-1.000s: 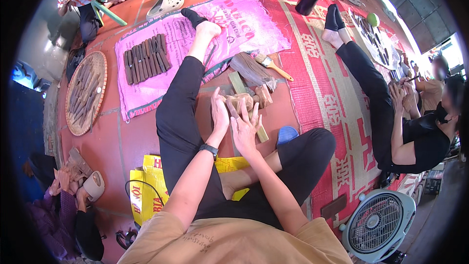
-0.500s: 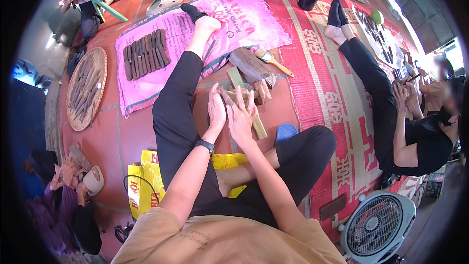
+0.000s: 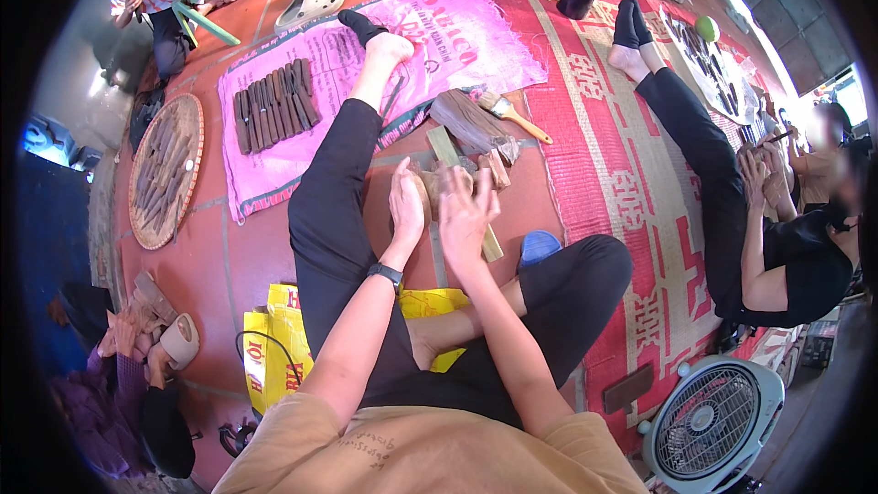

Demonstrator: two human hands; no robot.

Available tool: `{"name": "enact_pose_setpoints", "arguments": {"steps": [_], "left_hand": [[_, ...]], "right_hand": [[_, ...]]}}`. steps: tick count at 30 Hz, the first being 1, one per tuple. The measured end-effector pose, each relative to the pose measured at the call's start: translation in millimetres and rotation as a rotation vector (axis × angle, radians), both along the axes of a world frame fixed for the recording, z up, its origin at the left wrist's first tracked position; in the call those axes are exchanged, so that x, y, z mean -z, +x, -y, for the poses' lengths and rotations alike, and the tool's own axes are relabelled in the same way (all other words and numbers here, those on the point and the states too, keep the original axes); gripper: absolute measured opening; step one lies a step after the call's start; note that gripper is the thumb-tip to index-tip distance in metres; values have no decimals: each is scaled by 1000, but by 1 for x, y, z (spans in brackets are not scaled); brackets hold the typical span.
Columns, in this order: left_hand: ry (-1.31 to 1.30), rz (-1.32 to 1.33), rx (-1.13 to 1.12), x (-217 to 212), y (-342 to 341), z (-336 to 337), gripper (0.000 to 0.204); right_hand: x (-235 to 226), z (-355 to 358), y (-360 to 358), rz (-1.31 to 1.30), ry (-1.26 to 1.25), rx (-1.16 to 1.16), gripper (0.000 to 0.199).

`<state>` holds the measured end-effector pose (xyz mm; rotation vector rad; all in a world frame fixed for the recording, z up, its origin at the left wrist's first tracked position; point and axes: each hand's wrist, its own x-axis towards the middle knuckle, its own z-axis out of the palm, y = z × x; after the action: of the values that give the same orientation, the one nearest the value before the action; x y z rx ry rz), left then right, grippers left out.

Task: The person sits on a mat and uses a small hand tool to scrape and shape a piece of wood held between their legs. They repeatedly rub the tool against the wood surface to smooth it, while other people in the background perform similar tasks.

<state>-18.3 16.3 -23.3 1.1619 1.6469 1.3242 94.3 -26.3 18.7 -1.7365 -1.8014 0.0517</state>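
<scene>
My left hand [image 3: 406,201] is upright over the wood between my legs, fingers stretched out. My right hand [image 3: 465,220] is raised beside it with a gap between them; its fingers are spread and slightly smeared by motion. Behind and between the hands sits a brown wooden block [image 3: 431,190], partly hidden by them. A long pale-green wooden strip [image 3: 443,144] runs under the right hand. Small reddish wood pieces [image 3: 497,167] lie just beyond. Past them are a dark rough wood chunk [image 3: 471,122] and a paintbrush [image 3: 517,118]. Whether a small piece rests against my left palm, I cannot make out.
Dark wooden pieces [image 3: 274,106] are lined up on a pink sack [image 3: 338,64]. A round woven tray [image 3: 137,220] of brown pieces stands left. A red patterned mat [image 3: 585,183], a fan [image 3: 706,421] and a co-worker's black-trousered leg [image 3: 686,137] are right. Yellow sacking [image 3: 259,357] lies below.
My hands were pressed close together around a small brown piece. My right hand has moved apart to the right and its fingers have spread. My left hand has stayed nearly in place.
</scene>
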Motion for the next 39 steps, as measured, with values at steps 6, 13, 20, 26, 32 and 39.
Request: {"name": "enact_pose_setpoints", "arguments": {"steps": [6, 13, 20, 26, 32, 39], "left_hand": [[23, -64, -17, -6, 1, 2, 49], [-38, -26, -24, -12, 3, 2, 48], [-20, -82, -14, -12, 2, 3, 47], [-37, -54, -20, -15, 3, 3, 46], [33, -88, -20, -8, 1, 2, 45], [46, -77, -70, -12, 0, 6, 43]], "right_hand": [[-1, -15, 16, 89, -2, 31, 47], [-7, 1, 4, 38, -20, -120, 45], [-17, -17, 2, 39, -11, -152, 34], [-9, -30, 19, 84, -78, -72, 32], [-1, -47, 31, 71, -13, 38, 30], [-6, -29, 22, 42, 10, -190, 36]]}}
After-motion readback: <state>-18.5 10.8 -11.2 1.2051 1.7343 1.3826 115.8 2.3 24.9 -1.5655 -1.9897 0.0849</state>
